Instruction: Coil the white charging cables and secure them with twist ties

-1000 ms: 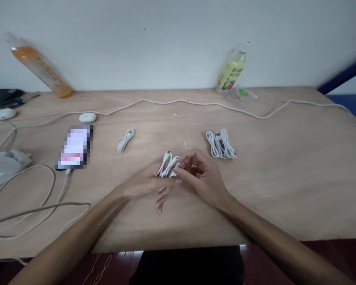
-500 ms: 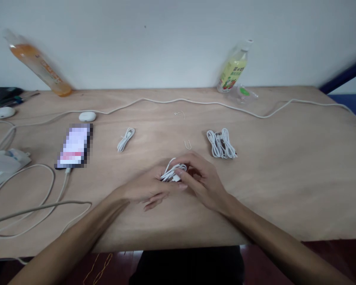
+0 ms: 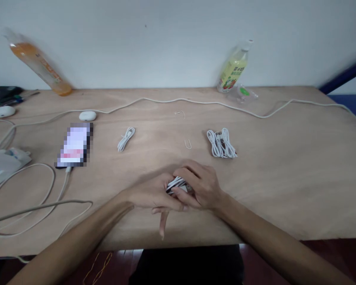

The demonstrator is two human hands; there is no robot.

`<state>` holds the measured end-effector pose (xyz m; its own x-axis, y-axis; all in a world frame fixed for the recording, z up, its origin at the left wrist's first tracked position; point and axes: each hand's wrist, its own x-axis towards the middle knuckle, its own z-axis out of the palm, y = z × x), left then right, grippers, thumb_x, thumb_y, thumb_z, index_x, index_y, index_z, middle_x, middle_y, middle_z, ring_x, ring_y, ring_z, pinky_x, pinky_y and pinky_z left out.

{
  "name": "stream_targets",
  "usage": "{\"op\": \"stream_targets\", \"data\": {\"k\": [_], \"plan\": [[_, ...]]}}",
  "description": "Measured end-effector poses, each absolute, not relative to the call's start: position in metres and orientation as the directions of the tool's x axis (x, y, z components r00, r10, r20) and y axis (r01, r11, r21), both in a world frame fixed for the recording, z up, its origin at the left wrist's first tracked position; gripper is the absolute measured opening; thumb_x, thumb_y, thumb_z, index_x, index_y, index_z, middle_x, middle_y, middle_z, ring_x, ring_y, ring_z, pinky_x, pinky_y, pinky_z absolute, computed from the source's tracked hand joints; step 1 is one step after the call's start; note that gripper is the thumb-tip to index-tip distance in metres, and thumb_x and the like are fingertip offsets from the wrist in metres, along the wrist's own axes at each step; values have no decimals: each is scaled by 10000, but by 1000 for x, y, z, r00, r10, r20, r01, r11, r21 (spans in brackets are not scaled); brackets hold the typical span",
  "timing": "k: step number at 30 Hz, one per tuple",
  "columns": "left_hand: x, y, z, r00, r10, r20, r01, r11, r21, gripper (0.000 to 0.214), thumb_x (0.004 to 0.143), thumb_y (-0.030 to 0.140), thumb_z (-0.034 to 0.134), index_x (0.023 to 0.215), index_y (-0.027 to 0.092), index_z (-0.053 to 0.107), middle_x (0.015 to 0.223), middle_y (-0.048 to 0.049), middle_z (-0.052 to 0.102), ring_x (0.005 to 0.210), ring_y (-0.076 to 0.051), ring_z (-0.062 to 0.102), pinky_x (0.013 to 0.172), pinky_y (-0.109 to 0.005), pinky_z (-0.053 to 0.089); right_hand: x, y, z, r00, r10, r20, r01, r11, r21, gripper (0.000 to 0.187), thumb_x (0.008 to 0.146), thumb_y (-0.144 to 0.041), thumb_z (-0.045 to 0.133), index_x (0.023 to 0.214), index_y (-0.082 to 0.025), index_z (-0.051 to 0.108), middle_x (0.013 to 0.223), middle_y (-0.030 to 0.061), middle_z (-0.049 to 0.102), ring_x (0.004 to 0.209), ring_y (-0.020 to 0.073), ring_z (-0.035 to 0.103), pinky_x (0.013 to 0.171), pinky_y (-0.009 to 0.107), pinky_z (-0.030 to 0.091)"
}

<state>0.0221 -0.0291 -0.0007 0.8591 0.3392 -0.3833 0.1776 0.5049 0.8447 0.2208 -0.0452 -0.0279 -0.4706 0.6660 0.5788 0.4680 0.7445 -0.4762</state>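
Light: diffuse, subdued; wall [image 3: 178,47] greyish, tabletop [image 3: 284,178] fairly evenly lit. Shadows: soft, beside left hand [image 3: 152,194]. Glare: small pale patches on floor [image 3: 255,269]. Distortion: wide-angle; orange bottle [image 3: 43,67] stretched, blurry. Phone screen [image 3: 75,142]: coarsely pixelated.

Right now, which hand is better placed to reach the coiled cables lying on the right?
Probably the right hand: it is nearer the coiled cables, while the left hand lies farther off. Both hold the white cable, so the right would first need to let go.
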Motion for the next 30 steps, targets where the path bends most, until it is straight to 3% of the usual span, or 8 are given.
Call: {"op": "stream_targets", "data": {"k": [3,6,9,14,20,25,30], "plan": [[26,-30,-1,895,288,-340,142,539,830,409,896,330,798,660,235,477,440,132,343,351,-72,335,374,-237,527,220,-45,-26,-452,695,560,545,711,-443,287,1031,-310,570,760,-259,651,672,17,564,604,178,480,560,337,361],[28,-31,0,869,349,-351,92,582,808,334,913,383,805,764,224,552,503,120,409,393,-74,345,369,-208,483,219,-44,-23,-385,727,569,581,669,-462,409,1053,-282,535,645,-262,528,587,-8,459,545,164,374,545,345,298],[28,-30,-1,839,406,-362,11,653,757,356,929,494,798,873,217,581,632,95,467,437,-77,391,387,-219,492,220,-42,-21,-268,761,590,569,620,-541,431,1047,-223,544,627,-260,452,576,-23,430,530,154,345,553,342,283],[28,-26,-8,843,407,-351,-58,719,693,538,986,726,623,979,189,640,643,103,364,433,-80,278,399,-265,503,220,-42,-20,-131,806,578,556,542,-630,401,1044,-166,544,673,-263,426,612,-32,447,532,148,372,576,329,301],[27,-28,-2,787,491,-373,-37,641,766,427,1052,626,617,950,213,586,656,109,322,453,-75,228,404,-231,461,219,-42,-23,-222,744,630,623,606,-495,370,1083,-149,505,728,-252,506,666,-19,503,570,148,431,582,307,339],[26,-30,2,771,514,-377,-32,622,782,447,1018,612,690,881,231,499,636,124,298,459,-61,221,394,-192,416,222,-41,-24,-307,633,711,668,675,-312,374,1089,-152,525,724,-223,563,692,-12,528,588,134,453,567,293,345],[27,-31,-1,757,511,-407,3,620,785,370,1043,550,636,899,228,524,618,135,251,442,-56,148,372,-180,348,221,-41,-24,-335,562,756,673,705,-225,414,1065,-129,560,661,-220,540,625,-34,505,539,117,407,528,298,319]]}}
